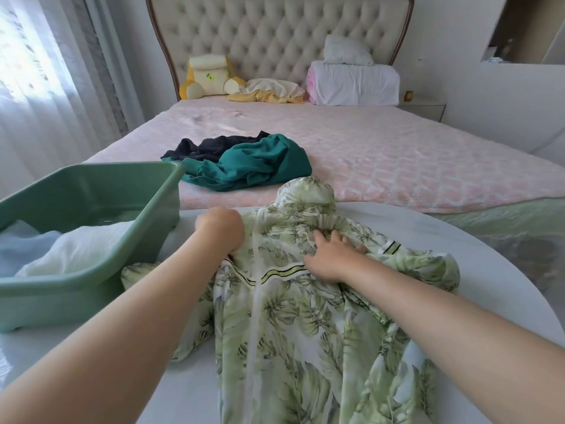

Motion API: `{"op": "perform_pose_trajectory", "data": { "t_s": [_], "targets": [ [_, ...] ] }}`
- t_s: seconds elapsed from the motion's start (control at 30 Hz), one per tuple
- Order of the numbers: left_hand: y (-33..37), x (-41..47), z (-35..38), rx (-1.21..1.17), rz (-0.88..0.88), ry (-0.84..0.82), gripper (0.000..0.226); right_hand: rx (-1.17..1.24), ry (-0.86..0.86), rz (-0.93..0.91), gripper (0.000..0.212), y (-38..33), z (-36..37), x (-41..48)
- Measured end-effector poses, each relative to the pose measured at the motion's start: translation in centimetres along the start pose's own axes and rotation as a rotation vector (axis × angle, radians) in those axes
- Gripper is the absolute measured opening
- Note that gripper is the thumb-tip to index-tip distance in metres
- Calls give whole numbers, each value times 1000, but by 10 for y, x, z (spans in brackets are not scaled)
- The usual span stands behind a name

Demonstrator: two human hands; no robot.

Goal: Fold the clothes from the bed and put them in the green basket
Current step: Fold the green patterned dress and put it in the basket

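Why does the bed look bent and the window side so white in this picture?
Head view: the wide-angle lens bends straight lines, such as the edges of the bed. Also in the head view, daylight through the curtains on the left washes out to white glare. The leafy jacket in the middle is reasonably sharp and evenly lit, with only soft shadows.

No text, brand or number is legible. The yellow cushion (211, 82) at the head of the bed (397, 154) bears a small green mark (209, 75), too blurred to read.
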State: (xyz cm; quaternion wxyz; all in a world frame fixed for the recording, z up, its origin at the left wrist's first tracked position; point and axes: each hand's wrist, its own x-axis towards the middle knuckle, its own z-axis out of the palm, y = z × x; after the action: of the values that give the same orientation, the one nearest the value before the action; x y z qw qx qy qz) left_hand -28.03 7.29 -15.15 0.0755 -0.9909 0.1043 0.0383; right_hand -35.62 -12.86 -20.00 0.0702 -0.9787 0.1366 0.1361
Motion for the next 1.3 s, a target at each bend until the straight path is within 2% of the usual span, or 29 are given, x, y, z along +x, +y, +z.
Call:
{"op": "perform_pose_trajectory", "data": {
  "t_s": [0.07,0.1,0.17,0.23,0.27,0.33,0.37,0.43,0.47,0.53,0.6,0.63,0.73,0.8,0.87,0.97,1.07,1.13,1.2,1.27,1.3],
  "targets": [
    [6,10,5,-155,61,138,19,32,-38,-49,80,7,3,10],
    [9,14,9,-214,115,126,24,28,-45,-62,80,13,2,15],
    [16,17,17,-232,260,-43,38,5,-25,-58,77,26,-2,25],
    [22,18,23,-212,353,-198,51,-100,77,-30,70,34,-12,30],
    [23,20,25,-245,366,-217,50,-182,162,-12,63,35,-17,32],
    [24,29,26,-378,360,-171,32,-224,341,1,43,34,-27,37],
    [25,35,24,-405,360,-109,28,-137,427,-13,35,34,-30,41],
    [26,43,20,-393,342,63,42,165,559,-93,26,31,-33,50],
    [27,45,17,-414,324,140,48,300,605,-151,25,28,-35,56],
    [29,50,17,-543,268,215,48,424,667,-242,27,20,-39,67],
    [29,63,21,-612,201,227,30,425,657,-245,35,11,-42,80],
    [29,68,25,-621,173,218,23,396,616,-222,46,7,-43,85],
    [30,80,34,-654,161,107,38,188,442,-95,75,-2,-47,101],
    [32,82,37,-602,223,75,47,60,382,-18,69,-5,-47,113],
    [32,87,40,-539,256,84,41,19,332,17,44,-7,-48,120],
    [27,93,39,-446,166,147,21,81,346,3,16,-13,-49,126],
    [12,102,25,-380,-52,339,22,318,483,14,17,-24,-62,127],
    [-2,108,12,-542,-184,452,23,483,649,0,22,-34,-77,129],
    [-16,111,1,-852,-277,506,21,605,760,-90,24,-44,-93,131],
    [-22,110,-2,-1060,-316,507,23,675,690,-215,38,-54,-108,132],
    [-22,106,-1,-1082,-291,455,32,659,578,-267,59,-58,-113,131]
  ]
}}
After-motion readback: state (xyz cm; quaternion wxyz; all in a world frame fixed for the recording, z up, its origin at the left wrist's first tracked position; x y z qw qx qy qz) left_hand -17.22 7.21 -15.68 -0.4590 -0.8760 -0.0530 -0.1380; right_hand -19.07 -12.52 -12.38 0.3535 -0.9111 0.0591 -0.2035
